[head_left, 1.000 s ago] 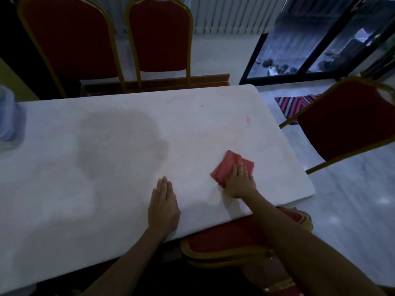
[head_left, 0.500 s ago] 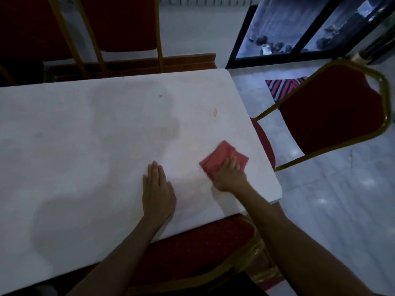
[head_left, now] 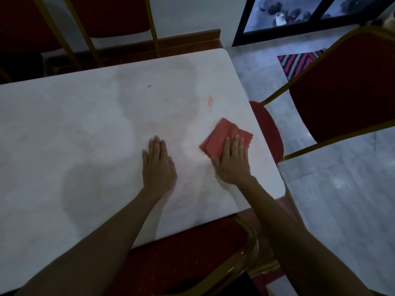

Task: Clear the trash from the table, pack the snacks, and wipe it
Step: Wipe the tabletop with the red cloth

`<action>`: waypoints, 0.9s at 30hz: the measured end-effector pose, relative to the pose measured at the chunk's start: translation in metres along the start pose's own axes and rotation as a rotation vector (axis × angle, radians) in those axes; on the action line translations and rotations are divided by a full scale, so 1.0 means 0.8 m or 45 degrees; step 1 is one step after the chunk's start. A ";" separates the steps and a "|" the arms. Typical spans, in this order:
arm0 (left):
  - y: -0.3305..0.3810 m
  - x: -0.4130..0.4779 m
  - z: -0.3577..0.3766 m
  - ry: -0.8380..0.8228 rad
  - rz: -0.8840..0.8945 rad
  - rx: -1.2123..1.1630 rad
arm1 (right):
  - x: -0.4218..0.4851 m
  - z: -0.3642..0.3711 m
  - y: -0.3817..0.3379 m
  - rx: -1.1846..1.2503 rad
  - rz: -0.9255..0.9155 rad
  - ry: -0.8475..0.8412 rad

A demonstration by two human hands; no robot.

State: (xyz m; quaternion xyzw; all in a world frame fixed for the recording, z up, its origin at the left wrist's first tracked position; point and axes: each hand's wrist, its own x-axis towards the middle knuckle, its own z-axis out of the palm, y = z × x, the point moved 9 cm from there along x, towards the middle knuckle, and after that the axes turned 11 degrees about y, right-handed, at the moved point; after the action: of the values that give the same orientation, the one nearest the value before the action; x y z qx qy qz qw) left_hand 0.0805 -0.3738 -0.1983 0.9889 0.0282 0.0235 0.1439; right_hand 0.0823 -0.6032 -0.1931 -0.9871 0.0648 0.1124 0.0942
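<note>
A folded red cloth (head_left: 222,134) lies on the white table (head_left: 64,129) near its right edge. My right hand (head_left: 232,162) presses flat on the cloth with straight fingers. My left hand (head_left: 159,165) rests flat on the bare tabletop just left of it, fingers straight, holding nothing. Darker damp patches spread over the middle of the table. Two small red marks (head_left: 210,101) sit on the surface beyond the cloth.
Red chairs with gold frames surround the table: two at the far side (head_left: 111,16), one at the right end (head_left: 342,90), one under the near edge (head_left: 192,259). A striped mat (head_left: 297,60) lies on the grey floor by a glass door.
The view has tilted down and closer to the table. My right hand and the cloth slid slightly right and toward me along the table's right end. My left hand stayed flat.
</note>
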 end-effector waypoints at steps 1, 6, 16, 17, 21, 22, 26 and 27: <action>-0.001 0.016 0.000 -0.004 -0.016 0.006 | 0.003 -0.001 -0.007 0.041 -0.005 0.009; 0.002 0.082 -0.001 0.059 -0.158 -0.008 | -0.088 0.024 -0.077 0.145 -0.376 -0.103; -0.001 0.119 -0.002 0.411 -0.299 0.077 | 0.133 -0.029 0.005 0.107 0.084 0.335; 0.000 0.121 -0.001 0.422 -0.301 0.086 | 0.152 -0.031 -0.003 0.097 0.045 0.369; -0.002 0.121 0.001 0.413 -0.330 0.096 | 0.204 -0.038 -0.025 0.060 -0.069 0.470; -0.001 0.120 -0.001 0.418 -0.330 0.097 | 0.217 -0.042 -0.026 0.062 -0.042 0.489; 0.000 0.121 -0.001 0.450 -0.321 0.122 | 0.240 -0.040 -0.064 0.095 0.009 0.503; -0.001 0.121 -0.001 0.443 -0.319 0.132 | 0.229 -0.035 -0.086 0.117 -0.088 0.479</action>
State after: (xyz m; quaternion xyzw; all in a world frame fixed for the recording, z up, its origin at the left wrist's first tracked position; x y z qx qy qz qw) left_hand 0.1767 -0.3665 -0.1938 0.9648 0.1763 0.1743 0.0877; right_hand 0.2757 -0.5614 -0.1976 -0.9869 0.0525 -0.0804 0.1293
